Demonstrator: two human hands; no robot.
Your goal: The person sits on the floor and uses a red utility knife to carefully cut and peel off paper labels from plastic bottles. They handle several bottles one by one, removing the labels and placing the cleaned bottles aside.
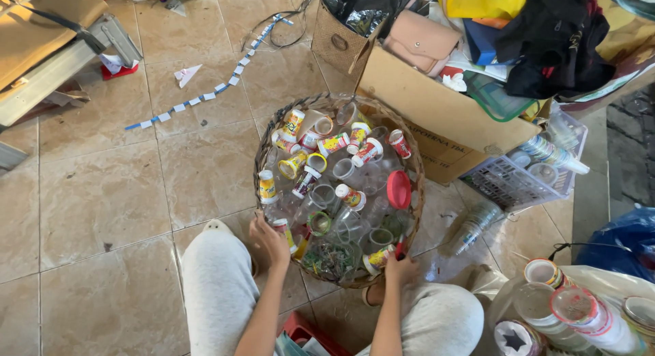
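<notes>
A round woven basket [263,148] sits on the tiled floor between my knees, filled with several small plastic cups and bottles with coloured labels [334,144] and a red lid [398,189]. My left hand [268,241] rests at the basket's near left rim, fingers curled on a small labelled cup [284,232]. My right hand [400,266] is at the near right rim, closed around something red and small that I cannot identify. A clear container with dark tangled bits [330,259] lies between my hands.
A cardboard box [437,110] heaped with bags and clothes stands behind the basket. A lilac plastic crate [518,182] of clear cups is at right. Stacked cups [580,311] lie at bottom right. A blue-white strip [205,95] and cables cross the tiles.
</notes>
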